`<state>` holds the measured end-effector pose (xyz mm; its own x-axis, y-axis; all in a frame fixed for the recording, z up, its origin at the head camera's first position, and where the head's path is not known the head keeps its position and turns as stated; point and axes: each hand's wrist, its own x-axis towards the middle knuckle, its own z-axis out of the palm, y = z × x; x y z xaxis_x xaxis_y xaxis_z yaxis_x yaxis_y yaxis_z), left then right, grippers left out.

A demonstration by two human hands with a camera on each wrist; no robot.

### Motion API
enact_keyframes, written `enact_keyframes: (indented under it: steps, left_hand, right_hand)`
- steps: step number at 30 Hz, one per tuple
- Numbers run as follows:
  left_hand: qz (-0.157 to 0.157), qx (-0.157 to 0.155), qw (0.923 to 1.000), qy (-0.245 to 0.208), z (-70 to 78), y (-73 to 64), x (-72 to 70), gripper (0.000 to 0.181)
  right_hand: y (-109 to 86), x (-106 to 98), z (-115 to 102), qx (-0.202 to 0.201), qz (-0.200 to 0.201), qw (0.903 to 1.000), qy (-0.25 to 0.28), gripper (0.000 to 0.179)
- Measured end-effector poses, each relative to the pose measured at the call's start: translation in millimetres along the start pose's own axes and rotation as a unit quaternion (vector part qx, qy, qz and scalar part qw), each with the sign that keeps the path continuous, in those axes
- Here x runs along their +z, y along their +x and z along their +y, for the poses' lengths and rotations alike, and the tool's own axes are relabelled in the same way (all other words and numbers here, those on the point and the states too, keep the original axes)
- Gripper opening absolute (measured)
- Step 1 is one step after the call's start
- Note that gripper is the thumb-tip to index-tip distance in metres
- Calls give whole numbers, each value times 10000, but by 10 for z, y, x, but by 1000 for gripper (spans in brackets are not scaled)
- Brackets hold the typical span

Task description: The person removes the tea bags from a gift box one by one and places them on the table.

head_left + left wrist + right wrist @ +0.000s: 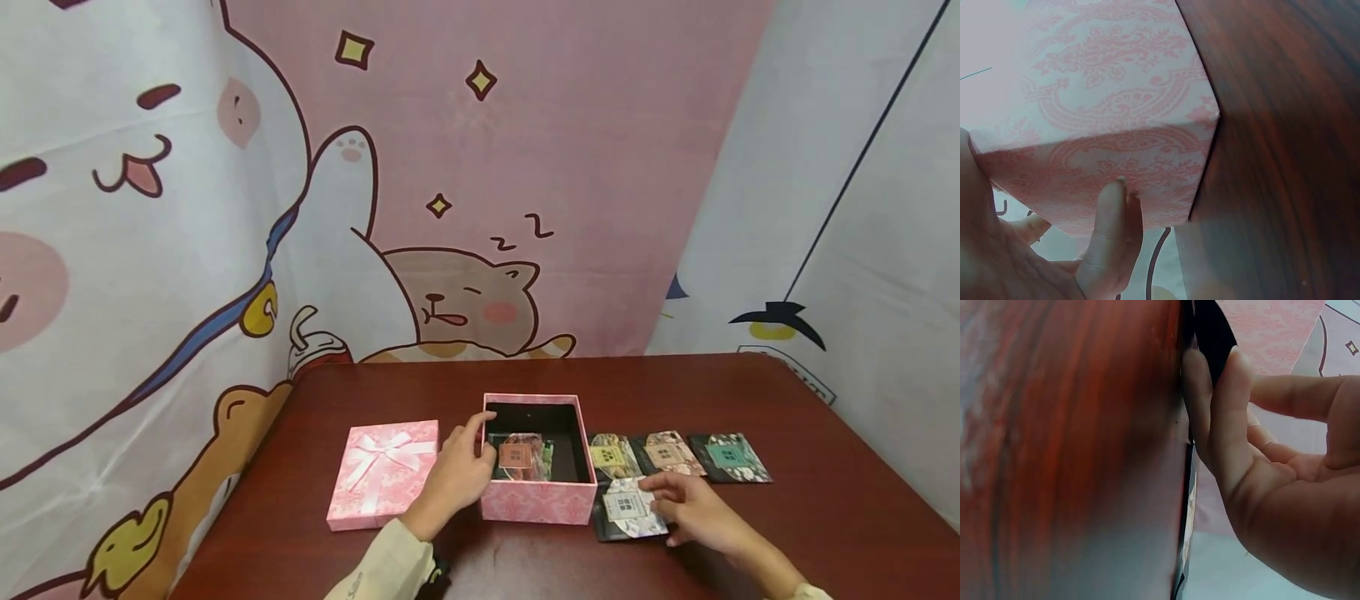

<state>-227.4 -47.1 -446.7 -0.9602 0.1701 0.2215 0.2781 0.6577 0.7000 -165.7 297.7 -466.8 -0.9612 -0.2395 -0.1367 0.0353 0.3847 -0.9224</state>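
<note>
Holding the open pink box by its left wall in the head view, the left hand has its fingers partly spread. The right hand, fingers bent, pinches the white-labelled packet beside the box on the worktop, in front of three packets. In the left wrist view, bent fingers meet the box's outer wall. In the right wrist view, the packet's black edge sits between fingertips.

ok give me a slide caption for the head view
Left hand touches the open pink box; right fingers hold a white packet beside it.
</note>
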Motion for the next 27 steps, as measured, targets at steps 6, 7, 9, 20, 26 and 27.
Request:
enact_keyframes:
  steps: [6,7,9,20,26,27]
  left_hand:
    - [-21,4,10000,-13,-9,2,14,49]
    - [-21,-4,10000,5,-10,1,16,49]
    - [-14,-17,10000,25,-11,1,20,49]
    - [15,20,10000,51,-13,2,15,49]
    - [7,-24,10000,44,-14,14,7,49]
    - [4,-41,10000,42,-14,14,6,49]
  right_hand:
    - [-44,-34,-83,220,87,9995,-227,37]
    - [-50,-43,-100,278,94,9992,-255,37]
    - [-59,-63,-133,416,112,9986,-316,37]
    - [-43,-131,-290,731,659,9929,-668,39]
    - [22,-13,-586,247,813,9934,-767,38]
    - [39,19,-655,121,825,9934,-788,37]
